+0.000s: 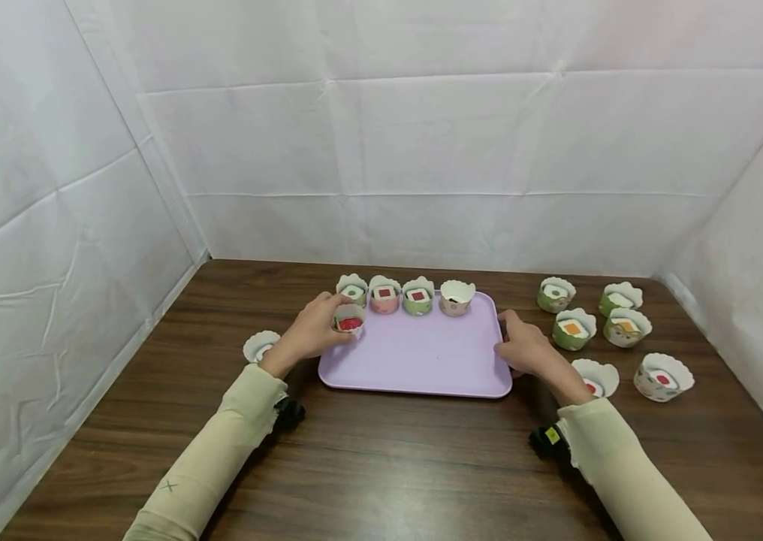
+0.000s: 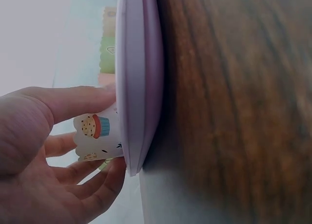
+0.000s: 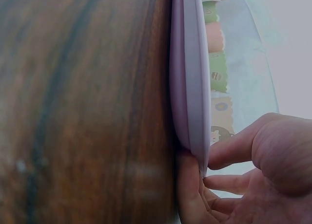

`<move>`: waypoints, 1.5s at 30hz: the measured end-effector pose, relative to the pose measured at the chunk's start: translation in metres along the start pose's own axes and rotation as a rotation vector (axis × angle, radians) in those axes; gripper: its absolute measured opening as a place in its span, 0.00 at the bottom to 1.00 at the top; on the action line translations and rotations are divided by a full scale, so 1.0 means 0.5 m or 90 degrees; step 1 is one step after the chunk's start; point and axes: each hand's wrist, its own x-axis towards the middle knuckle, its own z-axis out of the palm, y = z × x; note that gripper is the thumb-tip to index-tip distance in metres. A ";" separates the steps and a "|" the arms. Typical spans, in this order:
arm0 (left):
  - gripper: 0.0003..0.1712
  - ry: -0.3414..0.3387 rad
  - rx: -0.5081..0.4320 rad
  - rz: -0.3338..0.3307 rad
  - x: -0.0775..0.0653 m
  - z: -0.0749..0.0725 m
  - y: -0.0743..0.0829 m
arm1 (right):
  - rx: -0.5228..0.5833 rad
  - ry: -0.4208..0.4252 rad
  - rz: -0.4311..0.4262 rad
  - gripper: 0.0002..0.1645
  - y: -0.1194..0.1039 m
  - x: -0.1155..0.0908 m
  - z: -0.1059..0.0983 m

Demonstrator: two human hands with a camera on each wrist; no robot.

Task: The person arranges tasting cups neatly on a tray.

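Note:
My left hand (image 1: 314, 328) holds a white paper baking cup (image 2: 97, 131) with a printed cupcake, thumb and fingers around its sides, at the left edge of the lilac tray (image 1: 422, 361). Something red shows inside that cup. Along the tray's far edge stand a green cup (image 1: 352, 291), a pink cup (image 1: 385, 303), another green cup (image 1: 417, 304) and a beige cup (image 1: 456, 306). My right hand (image 1: 529, 348) grips the tray's right edge, with the thumb (image 3: 234, 148) on the upper side and a finger (image 3: 190, 187) beneath the rim.
To the right on the brown wooden table (image 1: 381, 466) stand several more cups, among them a green one (image 1: 572, 338) and a white one (image 1: 658, 387). A white cup (image 1: 260, 346) sits left of the tray, partly behind my left wrist. White cloth (image 1: 422, 150) surrounds the table's back and sides.

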 end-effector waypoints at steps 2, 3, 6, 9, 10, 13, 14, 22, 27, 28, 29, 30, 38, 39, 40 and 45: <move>0.37 0.000 -0.007 0.000 0.000 0.000 0.000 | 0.001 -0.001 0.001 0.38 -0.001 -0.001 0.000; 0.38 0.001 -0.011 0.000 0.001 -0.001 0.000 | 0.001 0.000 0.002 0.37 -0.001 -0.001 -0.001; 0.38 0.004 -0.020 -0.002 0.001 -0.002 0.001 | 0.000 0.000 0.000 0.38 -0.003 -0.002 -0.002; 0.38 0.001 -0.025 -0.010 0.003 -0.003 0.001 | -0.001 0.002 -0.002 0.37 -0.003 -0.002 -0.002; 0.38 -0.001 -0.028 -0.015 0.003 -0.003 0.001 | -0.002 0.001 -0.006 0.37 -0.004 -0.002 -0.001; 0.38 -0.008 -0.028 -0.029 0.002 -0.006 0.002 | 0.000 0.003 -0.008 0.37 -0.003 0.000 0.000; 0.38 -0.010 -0.027 -0.030 0.001 -0.006 0.001 | 0.000 0.003 -0.010 0.37 -0.002 0.000 0.001; 0.36 -0.023 -0.020 -0.033 -0.002 -0.010 0.002 | 0.000 0.006 -0.014 0.37 0.002 0.003 0.003; 0.37 -0.027 -0.016 -0.028 -0.002 -0.011 0.004 | 0.003 0.006 -0.012 0.37 0.002 0.001 0.002; 0.37 -0.026 -0.014 -0.026 -0.001 -0.011 0.004 | 0.004 0.005 -0.012 0.37 0.002 0.001 0.002; 0.37 -0.026 -0.013 -0.024 -0.002 -0.011 0.004 | 0.005 0.006 -0.011 0.37 0.002 0.000 0.002; 0.37 -0.024 -0.012 -0.023 -0.002 -0.011 0.004 | 0.004 0.006 -0.012 0.37 0.002 0.000 0.001; 0.40 -0.006 -0.010 -0.015 -0.007 -0.022 0.005 | 0.005 0.006 -0.014 0.37 0.002 -0.001 0.003; 0.40 -0.001 -0.012 -0.014 -0.007 -0.024 0.006 | 0.005 0.006 -0.013 0.37 0.001 -0.002 0.003; 0.41 0.004 -0.014 -0.014 -0.008 -0.027 0.008 | 0.004 0.006 -0.013 0.37 0.001 -0.003 0.003; 0.40 0.041 -0.028 0.005 -0.017 -0.046 0.017 | 0.003 0.004 -0.009 0.37 0.000 -0.005 0.000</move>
